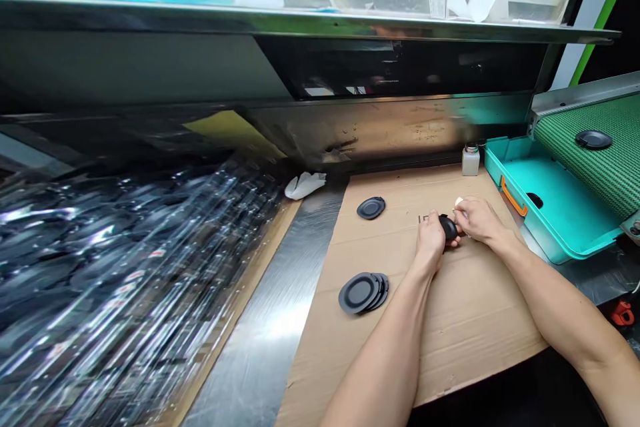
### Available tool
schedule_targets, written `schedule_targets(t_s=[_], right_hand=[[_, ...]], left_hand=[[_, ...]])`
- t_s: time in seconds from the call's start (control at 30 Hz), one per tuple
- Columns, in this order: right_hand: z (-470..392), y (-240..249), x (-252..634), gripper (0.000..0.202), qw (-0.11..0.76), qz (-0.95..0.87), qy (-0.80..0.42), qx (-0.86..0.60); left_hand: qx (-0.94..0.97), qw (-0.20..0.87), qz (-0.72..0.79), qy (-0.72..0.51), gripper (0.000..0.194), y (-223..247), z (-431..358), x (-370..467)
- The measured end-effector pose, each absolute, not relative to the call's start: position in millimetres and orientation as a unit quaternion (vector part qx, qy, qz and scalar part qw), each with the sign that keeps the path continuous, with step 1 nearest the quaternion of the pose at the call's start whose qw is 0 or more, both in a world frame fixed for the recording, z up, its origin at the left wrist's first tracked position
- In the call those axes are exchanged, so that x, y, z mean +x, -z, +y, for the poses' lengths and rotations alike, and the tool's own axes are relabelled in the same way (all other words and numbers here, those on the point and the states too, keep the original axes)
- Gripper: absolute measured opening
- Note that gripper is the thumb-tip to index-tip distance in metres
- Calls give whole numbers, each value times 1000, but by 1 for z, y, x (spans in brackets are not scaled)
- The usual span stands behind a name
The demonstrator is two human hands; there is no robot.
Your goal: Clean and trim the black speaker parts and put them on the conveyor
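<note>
My left hand (433,239) grips a round black disc (448,227) above the cardboard sheet (370,247). Close on its right, my right hand (477,219) is closed at the disc's edge, with a small white piece (459,201) pinched at its fingertips. What that piece is cannot be made out. One black oval disc (371,208) lies alone on the cardboard, left of my hands. Nearer to me, several similar discs (359,293) lie overlapped in a fanned stack beside my left forearm.
A small white bottle (471,161) stands at the cardboard's back right. Beyond it are a teal bin (570,230) and a green conveyor belt (600,127) carrying a black part (594,139). Stacked clear plastic trays (150,267) fill the left. A crumpled white cloth (304,185) lies between.
</note>
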State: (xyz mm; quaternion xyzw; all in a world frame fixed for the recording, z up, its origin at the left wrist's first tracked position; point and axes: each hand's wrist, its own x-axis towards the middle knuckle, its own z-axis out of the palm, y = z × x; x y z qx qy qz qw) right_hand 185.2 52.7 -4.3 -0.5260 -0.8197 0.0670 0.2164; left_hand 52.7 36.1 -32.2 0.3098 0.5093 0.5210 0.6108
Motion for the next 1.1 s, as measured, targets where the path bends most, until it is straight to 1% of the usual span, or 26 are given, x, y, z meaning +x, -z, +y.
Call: schedule_targets(t_s=[0.1,0.2,0.37,0.53,0.63,0.77,0.83,0.9,0.97,1.03,1.1], right_hand=[[53,1,188,22,274,-813,-87,-507],[51,-1,184,21,289,-814,-105,-492],[46,-1,177,21,267,-826,-105,-486],[45,-1,175,18,225,-835,-72,-497],[45,-2,179,18,204,-827,-64,-520],[46,-3,180,20,229,-818,-67,-523],[46,-3,178,22,239,-822,-68,-512],[45,-4,177,22,227,-825,-67,-514],[43,-8,179,21,199,-821,-77,-530],[41,-15,186,23,184,-808,-103,-551],[40,-21,194,30,178,-795,-131,-565]], left_hand=[[256,656,492,-513,47,22,35,50],[213,685,481,-503,44,15,37,47],[211,678,488,-508,35,17,36,50],[279,628,507,-520,37,25,35,54],[289,621,513,-517,40,24,35,52],[286,641,500,-507,44,24,34,52],[299,639,502,-500,42,25,33,53],[304,632,506,-502,39,26,33,53],[278,649,492,-508,42,24,34,50],[226,693,460,-508,46,20,36,42],[160,740,421,-500,49,14,39,32]])
